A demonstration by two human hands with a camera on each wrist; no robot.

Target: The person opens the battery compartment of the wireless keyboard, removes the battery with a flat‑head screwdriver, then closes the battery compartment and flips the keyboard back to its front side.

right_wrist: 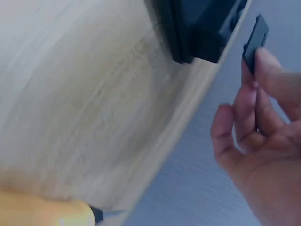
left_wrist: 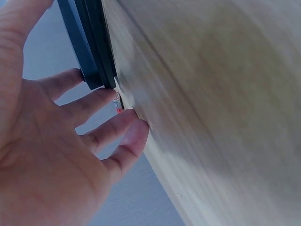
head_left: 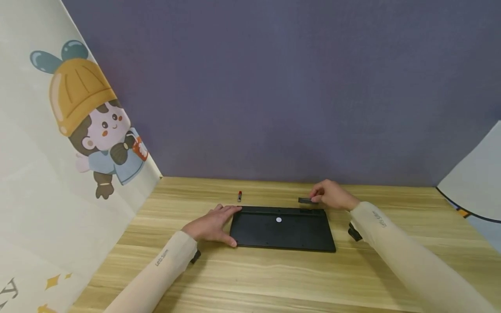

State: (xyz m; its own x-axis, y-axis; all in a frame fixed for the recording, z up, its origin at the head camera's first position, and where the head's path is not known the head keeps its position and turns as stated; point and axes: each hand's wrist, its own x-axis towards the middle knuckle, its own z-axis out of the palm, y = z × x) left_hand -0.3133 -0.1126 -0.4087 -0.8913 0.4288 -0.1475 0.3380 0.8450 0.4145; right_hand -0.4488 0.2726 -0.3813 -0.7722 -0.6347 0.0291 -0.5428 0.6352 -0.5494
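A black keyboard lies face down on the wooden table, a round white sticker on its underside. My left hand rests at its left end, thumb by the near corner and fingers at the far corner. In the left wrist view, the left hand's fingers extend loosely against the keyboard's edge. Beyond the far right corner, my right hand pinches a small black battery cover between thumb and fingers. The right wrist view shows this cover raised off the keyboard.
A red-tipped battery lies behind the keyboard's left part. A dark grey partition rises at the table's back edge. A printed curtain hangs on the left. A yellow object with a dark collar shows low in the right wrist view.
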